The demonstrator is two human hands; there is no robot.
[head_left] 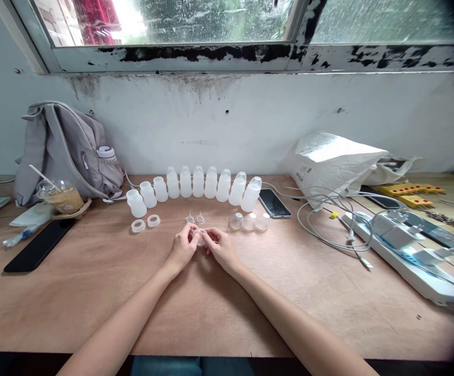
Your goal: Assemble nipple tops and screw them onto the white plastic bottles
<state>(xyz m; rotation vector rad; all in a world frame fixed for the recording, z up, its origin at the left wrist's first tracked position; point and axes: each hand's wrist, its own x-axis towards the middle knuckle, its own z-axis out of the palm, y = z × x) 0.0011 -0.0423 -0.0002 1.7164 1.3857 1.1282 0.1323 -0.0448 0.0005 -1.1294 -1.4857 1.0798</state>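
My left hand (184, 244) and my right hand (219, 246) meet over the middle of the table, fingers pinched on a bottle collar ring (199, 237). The fingers hide part of it, so whether a nipple sits inside I cannot tell. Just beyond lie two clear bottle nipples (199, 219), tips up. Two white collar rings (154, 220) lie flat to the left. Three clear dome caps (249, 222) are on the right. Behind stands a curved row of frosted baby bottles: three open-necked bottles (148, 194) at the left end, then several capped bottles (211, 183).
At left are a grey backpack (62, 146), an iced drink cup (63, 197) and a black phone (39, 246). On the right are another phone (274, 203), a white bag (329, 164), tangled cables (321, 224) and a power strip (415, 266). A wall and window stand behind the table.
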